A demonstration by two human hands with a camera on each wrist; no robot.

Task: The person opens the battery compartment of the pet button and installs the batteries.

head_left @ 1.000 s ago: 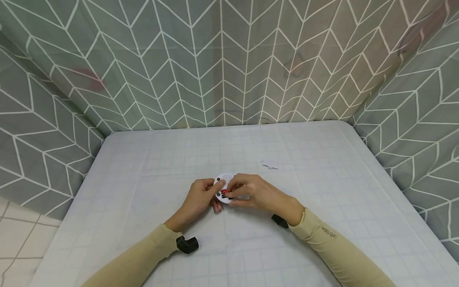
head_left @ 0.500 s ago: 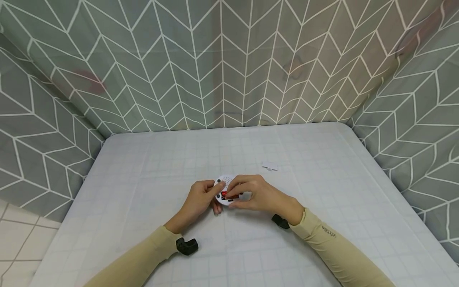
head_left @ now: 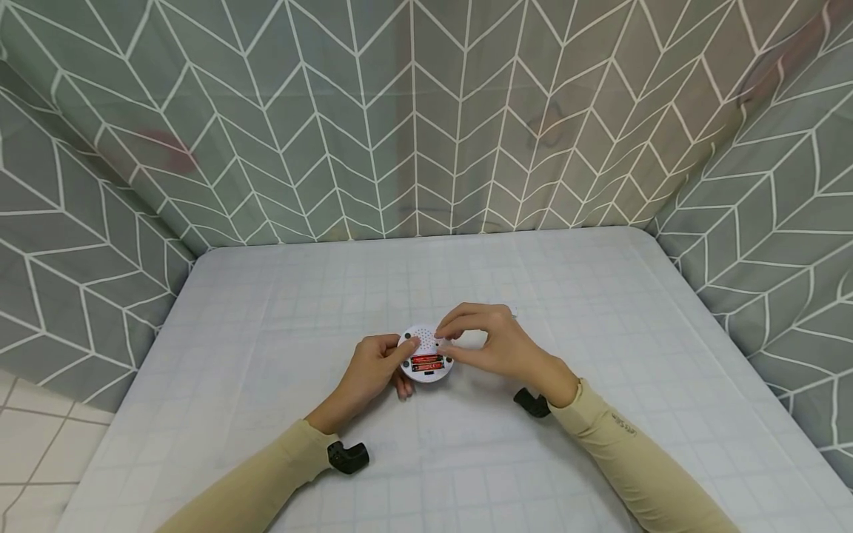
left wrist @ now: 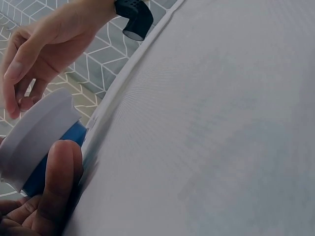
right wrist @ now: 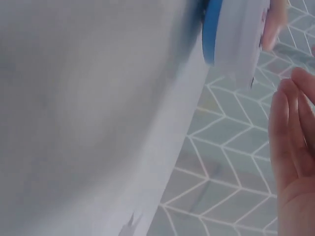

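My left hand [head_left: 373, 370] grips a round white device [head_left: 420, 375], thumb on its perforated face and fingers under the rim. In the left wrist view the device [left wrist: 37, 128] has a blue lower part. Red batteries [head_left: 427, 363] lie side by side in its uncovered battery compartment. My right hand [head_left: 500, 344] hovers just right of the device, its fingertips beside the rim. Nothing shows between its fingers; in the right wrist view the right hand [right wrist: 295, 142] has fairly straight fingers, apart from the device.
A small white cover [head_left: 514, 314] lies on the table behind my right hand, mostly hidden by it. The table [head_left: 320, 296] has a white cloth. Patterned curtains [head_left: 413, 148] stand at the back and sides. Each wrist wears a black camera [head_left: 349, 457].
My right hand has let go of the battery and drawn back up and to the right, uncovering the filled compartment. My left hand keeps its hold on the device.
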